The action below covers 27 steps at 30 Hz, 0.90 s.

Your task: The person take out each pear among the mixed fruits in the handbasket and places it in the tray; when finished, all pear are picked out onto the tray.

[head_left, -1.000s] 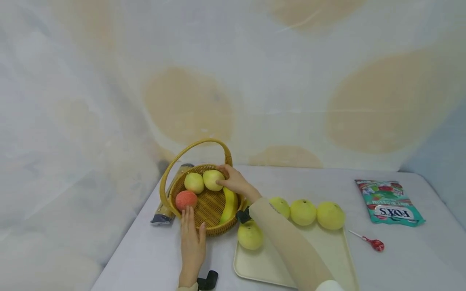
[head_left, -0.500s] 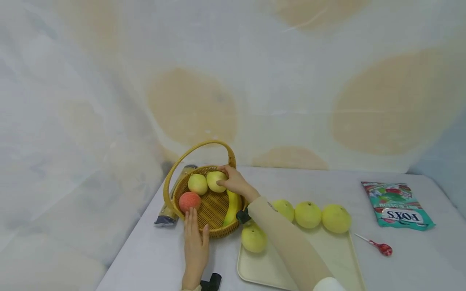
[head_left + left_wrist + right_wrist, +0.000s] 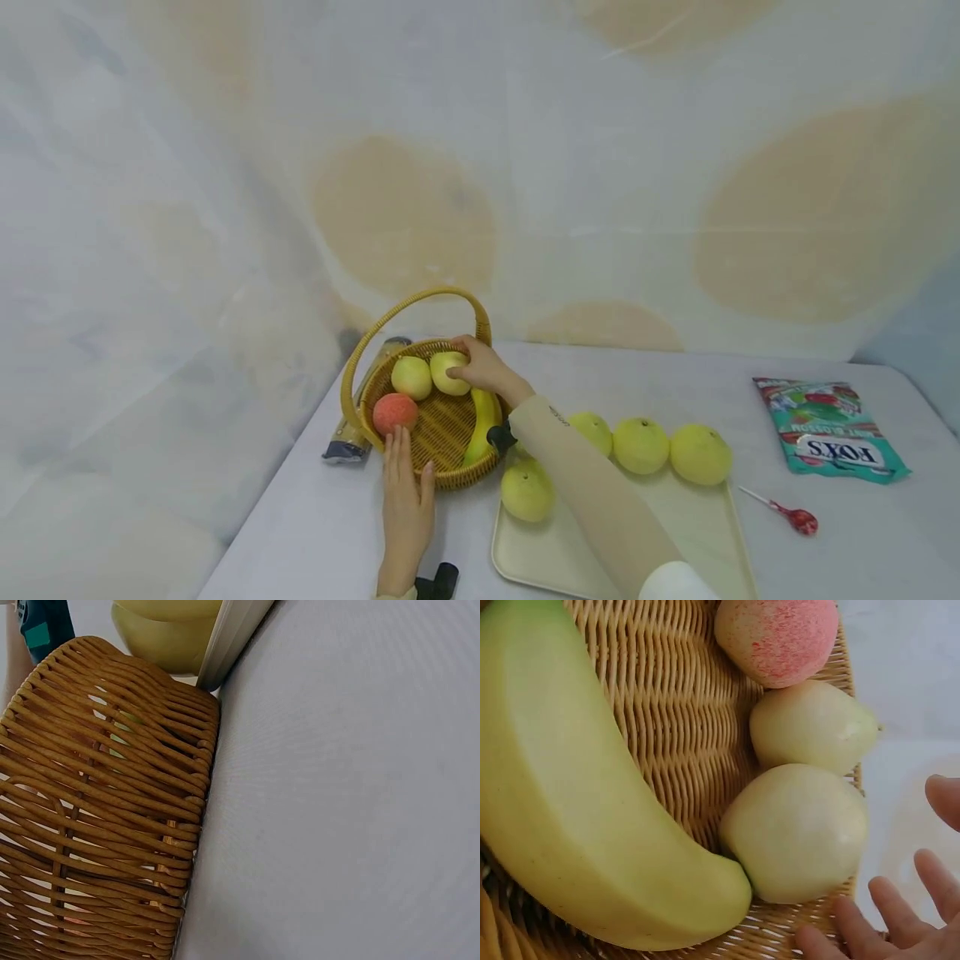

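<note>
A wicker basket [image 3: 442,475] with a tall handle stands on the table. Inside it lie a reddish peach [image 3: 395,413], two pale yellow-green pears [image 3: 412,377] and a banana [image 3: 483,423] along the right side. My left hand [image 3: 407,508] reaches to the basket's near left rim, fingers straight, fingertips beside the peach. In the left wrist view only the basket's woven wall [image 3: 105,802] fills the left; the hand is out of sight. My right hand [image 3: 483,368] is at the far right rim by one pear; the right wrist view shows its fingers [image 3: 892,911] spread, gripping nothing.
A cream tray [image 3: 536,571] bears several large yellow-green round fruits [image 3: 641,446], partly behind the right sleeve. A red lollipop [image 3: 802,522] and a green Fox's candy bag [image 3: 832,429] lie to the right. A long packet [image 3: 347,442] lies behind the basket's left side.
The head view has turned slightly, so everything sits a little further right in it. Both hands keep their places at the basket, and the fruit inside stays put.
</note>
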Each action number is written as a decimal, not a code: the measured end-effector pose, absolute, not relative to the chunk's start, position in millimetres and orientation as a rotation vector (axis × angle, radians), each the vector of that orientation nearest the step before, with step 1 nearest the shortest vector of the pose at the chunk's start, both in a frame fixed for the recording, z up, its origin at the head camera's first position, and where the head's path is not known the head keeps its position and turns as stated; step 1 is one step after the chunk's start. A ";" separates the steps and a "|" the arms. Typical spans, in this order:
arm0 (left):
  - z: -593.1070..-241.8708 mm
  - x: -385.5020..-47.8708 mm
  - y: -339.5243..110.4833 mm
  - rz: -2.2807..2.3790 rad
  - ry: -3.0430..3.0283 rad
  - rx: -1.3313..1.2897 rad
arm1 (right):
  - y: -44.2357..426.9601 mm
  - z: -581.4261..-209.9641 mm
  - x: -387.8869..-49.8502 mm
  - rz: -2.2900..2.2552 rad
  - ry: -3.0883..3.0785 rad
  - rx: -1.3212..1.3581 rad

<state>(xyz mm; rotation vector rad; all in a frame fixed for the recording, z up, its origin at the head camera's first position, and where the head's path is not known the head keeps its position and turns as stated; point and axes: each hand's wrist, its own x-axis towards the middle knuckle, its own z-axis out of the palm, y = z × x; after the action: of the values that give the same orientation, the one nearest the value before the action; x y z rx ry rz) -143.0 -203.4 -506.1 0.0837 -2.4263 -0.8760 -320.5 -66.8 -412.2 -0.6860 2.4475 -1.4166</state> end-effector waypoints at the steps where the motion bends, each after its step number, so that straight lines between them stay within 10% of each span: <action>1: -506.0 -142.8 -202.9 -0.876 -2.425 0.084 | -66.9 -412.6 -321.0 -1.414 2.448 -0.687; 27: -508.1 -130.6 -203.4 -0.857 -2.428 0.124 | -99.8 -435.8 -312.1 -1.175 2.651 -0.806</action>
<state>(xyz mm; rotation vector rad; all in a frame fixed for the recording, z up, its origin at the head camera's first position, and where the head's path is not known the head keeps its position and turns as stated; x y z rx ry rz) -130.6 -203.4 -508.1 0.1244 -2.4280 -0.8568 -312.1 -99.8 -435.8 -0.8060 2.6509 -1.1748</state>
